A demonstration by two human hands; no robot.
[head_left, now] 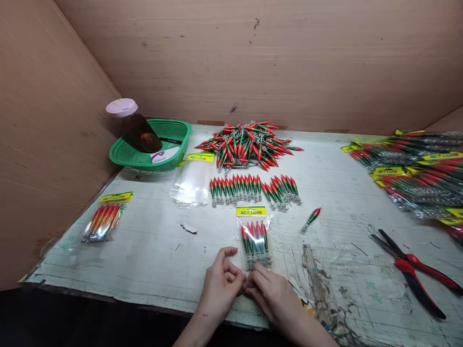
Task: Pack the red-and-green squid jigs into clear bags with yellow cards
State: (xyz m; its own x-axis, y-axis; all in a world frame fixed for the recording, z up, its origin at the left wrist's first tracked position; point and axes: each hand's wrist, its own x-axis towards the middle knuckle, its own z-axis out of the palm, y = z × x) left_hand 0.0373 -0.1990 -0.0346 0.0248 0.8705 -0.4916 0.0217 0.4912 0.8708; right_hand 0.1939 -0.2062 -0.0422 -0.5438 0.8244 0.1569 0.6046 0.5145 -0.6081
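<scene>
A clear plastic bag of fishing lures (255, 241) lies flat in front of me, its yellow and green header card at the far end. Inside it several red and green lures stand side by side, hooks toward me. At the bag's near end my left hand (222, 284) pinches the lower edge between thumb and fingers, index finger raised. My right hand (273, 293) is closed on the same edge, its fingertips meeting those of the left. The pinched plastic itself is mostly hidden by the fingers. One loose lure (312, 218) rests to the right of the bag.
Behind the bag lie rows of lures (237, 188) and a larger pile of lures (246, 144). Empty bags (193, 180), a green basket (148, 164) with a lidded bottle (139, 130), and another packed bag (104, 219) are left; pliers (408, 262) and filled bags (415, 178) right.
</scene>
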